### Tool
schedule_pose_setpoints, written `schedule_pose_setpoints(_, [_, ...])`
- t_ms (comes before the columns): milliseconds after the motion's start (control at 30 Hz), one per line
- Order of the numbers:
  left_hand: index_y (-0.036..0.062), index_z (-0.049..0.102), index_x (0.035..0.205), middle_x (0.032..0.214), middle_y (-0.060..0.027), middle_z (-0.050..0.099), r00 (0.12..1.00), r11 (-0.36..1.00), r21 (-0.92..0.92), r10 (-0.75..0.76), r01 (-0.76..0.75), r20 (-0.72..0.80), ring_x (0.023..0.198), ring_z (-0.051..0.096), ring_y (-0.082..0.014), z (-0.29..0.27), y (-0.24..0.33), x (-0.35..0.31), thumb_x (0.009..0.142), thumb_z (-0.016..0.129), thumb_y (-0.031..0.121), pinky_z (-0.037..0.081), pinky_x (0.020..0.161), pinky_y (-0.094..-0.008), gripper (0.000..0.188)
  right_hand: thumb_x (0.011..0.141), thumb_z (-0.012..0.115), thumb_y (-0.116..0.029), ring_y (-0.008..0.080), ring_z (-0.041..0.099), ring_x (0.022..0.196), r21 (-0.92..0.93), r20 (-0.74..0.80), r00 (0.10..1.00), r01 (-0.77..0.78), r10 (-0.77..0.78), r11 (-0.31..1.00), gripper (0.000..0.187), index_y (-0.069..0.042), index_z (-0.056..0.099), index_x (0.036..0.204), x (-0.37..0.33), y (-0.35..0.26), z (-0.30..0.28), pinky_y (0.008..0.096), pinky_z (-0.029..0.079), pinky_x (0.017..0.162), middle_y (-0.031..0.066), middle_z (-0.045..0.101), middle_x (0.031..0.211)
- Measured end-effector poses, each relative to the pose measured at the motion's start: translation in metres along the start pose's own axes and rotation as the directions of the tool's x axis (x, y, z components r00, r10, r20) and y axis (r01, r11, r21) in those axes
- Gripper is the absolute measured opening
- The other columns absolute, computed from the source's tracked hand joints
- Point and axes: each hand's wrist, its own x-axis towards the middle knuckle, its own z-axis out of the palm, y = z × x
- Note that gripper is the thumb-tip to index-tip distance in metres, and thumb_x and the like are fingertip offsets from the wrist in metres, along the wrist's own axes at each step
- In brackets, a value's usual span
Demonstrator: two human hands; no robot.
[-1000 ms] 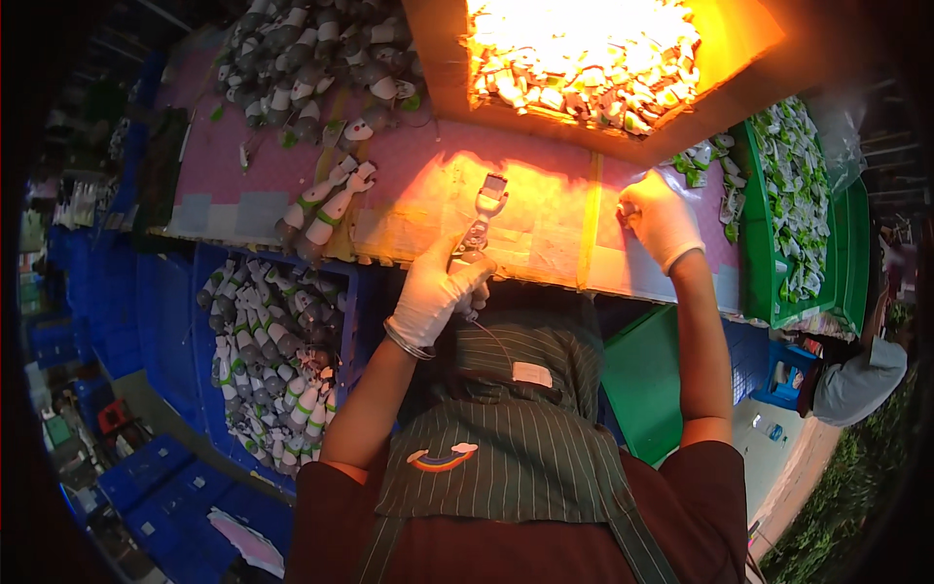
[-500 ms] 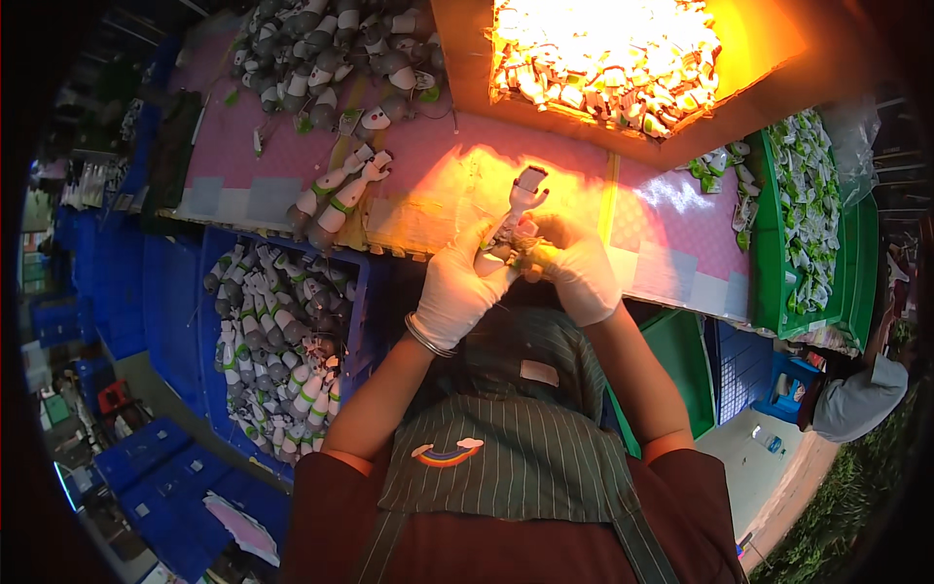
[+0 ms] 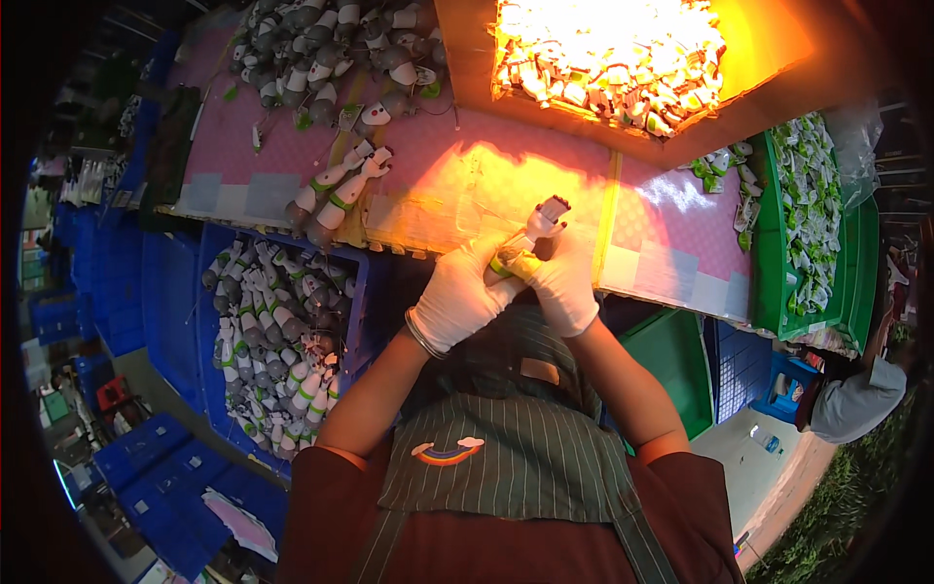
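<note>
Both my hands wear white gloves and meet at the front edge of the table. Between them is a white toy arm (image 3: 538,224), its small dark-tipped hand pointing up and to the right. My left hand (image 3: 459,297) is closed round its lower part. My right hand (image 3: 566,290) pinches it from the other side, near a green-yellow band. The toy arm's lower end is hidden by my fingers. Two similar toy arms (image 3: 342,200) with green bands and grey ball ends lie on the table to the left.
Grey and white toy parts (image 3: 326,58) are heaped at the back left. A brightly lit cardboard box (image 3: 467,58) holds small white-green pieces. More fill a green crate (image 3: 773,234) at the right. Below left, a blue bin (image 3: 362,316) contains toy arms. A person (image 3: 861,399) is at far right.
The toy arm has tilted to the right and sits lower. My right hand has turned and come down and slightly left, closer to my left hand.
</note>
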Motion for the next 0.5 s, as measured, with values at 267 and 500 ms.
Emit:
schedule_pose_setpoints(267, [0.0084,0.062,0.107,0.088,-0.0091,0.064,0.976,0.880,0.429,0.216,-0.204,0.021,0.083,0.063,-0.0299,-0.033,0.008,-0.001,0.081,0.069,0.025,0.050,0.071,-0.0399,0.031,0.082,0.047,-0.075,0.0126,0.054,0.057,0.238,0.342,0.887,-0.400,0.310,0.885,0.076,-0.002,0.055,0.099,0.006,-0.026,-0.023,0.0216,0.040,0.052,0.0066,0.061,0.081])
schedule_pose_setpoints(500, [0.0079,0.064,0.097,0.085,-0.0088,0.064,0.918,0.654,0.645,0.309,-0.395,0.250,0.078,0.061,-0.0280,-0.050,0.016,0.001,0.080,0.070,0.019,0.048,0.067,-0.0360,0.021,0.093,0.058,-0.041,0.0075,0.059,0.065,-0.522,0.346,0.803,-0.266,0.486,0.811,0.036,-0.005,0.060,0.096,0.011,-0.042,-0.024,0.0191,0.042,0.054,0.0021,0.062,0.082])
